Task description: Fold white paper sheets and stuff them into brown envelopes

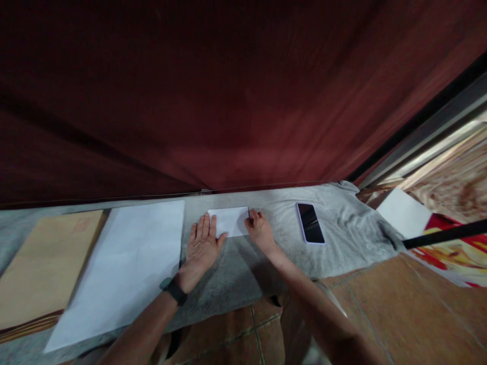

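A small folded white paper [230,220] lies on the grey cloth [243,274] near the red curtain. My left hand [203,246] lies flat with its fingers stretched out, pressing the paper's left lower part. My right hand [258,229] is curled at the paper's right edge, fingertips pinching or pressing that edge. A black band sits on my left wrist.
A large white sheet [125,263] lies left of my hands, with a stack of brown envelopes [45,263] beyond it. A dark phone [310,223] rests on the cloth at the right. Another white sheet [404,212] and a colourful print [456,253] lie on the tiled floor.
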Demonstrator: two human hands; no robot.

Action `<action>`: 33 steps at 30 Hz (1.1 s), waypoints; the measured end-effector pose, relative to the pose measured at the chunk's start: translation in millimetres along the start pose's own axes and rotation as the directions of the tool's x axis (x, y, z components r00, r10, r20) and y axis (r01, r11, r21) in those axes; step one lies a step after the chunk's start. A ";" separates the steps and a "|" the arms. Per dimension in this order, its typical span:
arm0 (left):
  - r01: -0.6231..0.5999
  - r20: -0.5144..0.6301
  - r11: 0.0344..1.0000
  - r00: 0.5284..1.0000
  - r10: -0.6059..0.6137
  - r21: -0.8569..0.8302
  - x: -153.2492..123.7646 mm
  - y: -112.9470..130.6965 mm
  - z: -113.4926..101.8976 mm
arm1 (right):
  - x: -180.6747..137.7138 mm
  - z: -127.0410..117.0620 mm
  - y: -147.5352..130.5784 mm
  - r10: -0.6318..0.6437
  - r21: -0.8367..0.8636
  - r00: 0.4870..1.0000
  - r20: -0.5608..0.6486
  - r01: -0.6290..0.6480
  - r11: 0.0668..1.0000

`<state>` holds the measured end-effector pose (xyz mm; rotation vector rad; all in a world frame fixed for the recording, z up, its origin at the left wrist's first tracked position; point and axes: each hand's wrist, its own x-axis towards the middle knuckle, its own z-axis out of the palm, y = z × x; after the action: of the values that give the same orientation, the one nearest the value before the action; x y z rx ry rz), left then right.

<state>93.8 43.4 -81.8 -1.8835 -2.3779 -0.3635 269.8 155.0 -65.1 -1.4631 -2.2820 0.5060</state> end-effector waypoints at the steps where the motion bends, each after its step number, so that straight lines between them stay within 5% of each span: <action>1: 0.000 0.002 1.000 1.000 0.000 -0.002 0.1 0.1 0.1 | 2.1 0.9 -0.6 0.036 0.019 0.999 0.014 -0.036 0.999; 8: -0.008 -0.026 0.999 1.000 0.007 -0.035 -0.7 -0.6 -1.5 | 18.7 5.4 8.2 0.036 0.367 0.994 0.103 -0.072 0.927; 12: 0.017 -0.073 0.968 0.997 -0.037 -0.251 9.6 -8.1 -8.1 | 25.1 0.2 14.7 -0.021 0.562 0.991 0.134 -0.058 0.825; 17: 0.053 -0.165 0.703 0.957 -0.239 -0.709 30.7 -22.8 -27.6 | 25.3 -15.7 14.2 -0.076 0.738 0.995 0.068 0.001 0.675; 19: 0.004 -0.158 0.650 0.969 -0.191 -0.760 34.0 -27.8 -36.4 | 22.4 -21.7 11.7 -0.118 0.704 0.993 0.019 0.071 0.707; 22: -0.138 -0.187 0.767 0.982 0.023 -0.627 30.8 -33.0 -44.8 | 15.7 -28.7 9.2 -0.223 0.566 0.975 -0.023 0.197 0.801; 26: -0.347 -0.118 0.875 0.938 0.326 -0.338 18.3 -34.8 -45.6 | 5.6 -34.6 12.0 -0.364 0.326 0.931 0.027 0.336 0.884; 33: -0.377 0.022 0.899 0.920 0.391 -0.222 10.0 -33.2 -41.6 | -9.3 -34.3 18.8 -0.532 0.040 0.819 0.214 0.537 0.843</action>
<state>56.0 35.9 -43.8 -2.4331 -1.9962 -0.5441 305.0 157.1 -45.9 -0.7272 -2.7286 0.4803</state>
